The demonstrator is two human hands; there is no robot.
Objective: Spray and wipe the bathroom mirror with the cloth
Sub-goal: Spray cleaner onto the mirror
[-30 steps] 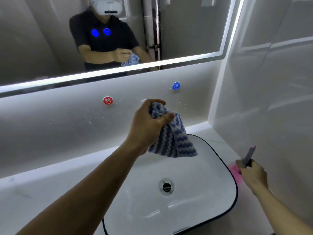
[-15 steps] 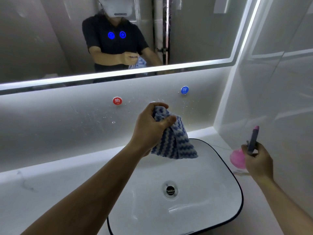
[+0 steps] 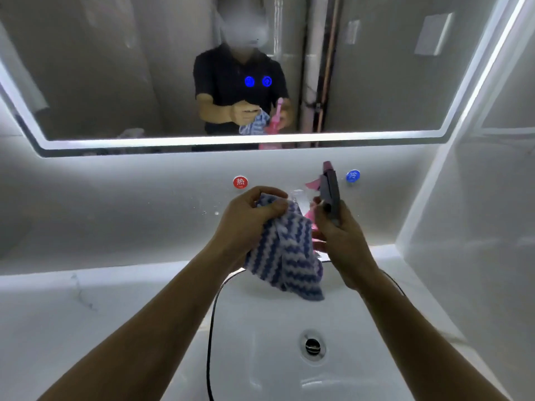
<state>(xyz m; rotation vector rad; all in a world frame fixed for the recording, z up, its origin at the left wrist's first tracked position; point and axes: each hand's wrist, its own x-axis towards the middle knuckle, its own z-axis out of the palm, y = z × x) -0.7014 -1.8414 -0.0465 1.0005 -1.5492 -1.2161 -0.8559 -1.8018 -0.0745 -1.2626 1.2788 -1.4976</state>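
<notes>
The lit-edged bathroom mirror (image 3: 376, 68) fills the top of the view and reflects a person in a dark shirt. My left hand (image 3: 246, 218) grips a bunched blue-and-white zigzag cloth (image 3: 286, 256), which hangs above the basin. My right hand (image 3: 341, 235) holds a pink spray bottle (image 3: 330, 183) upright by its grey trigger head. The two hands are close together, with the bottle's body partly hidden behind the cloth and my fingers.
A white sink basin (image 3: 260, 357) with a black rim and a metal drain (image 3: 312, 346) lies below my arms. A red hot button (image 3: 240, 182) and a blue cold button (image 3: 352, 175) sit on the back wall. A white side wall (image 3: 477, 227) stands at right.
My right hand has lifted the spray bottle from the counter at right and brought it up beside the cloth. The view has tilted up toward the mirror.
</notes>
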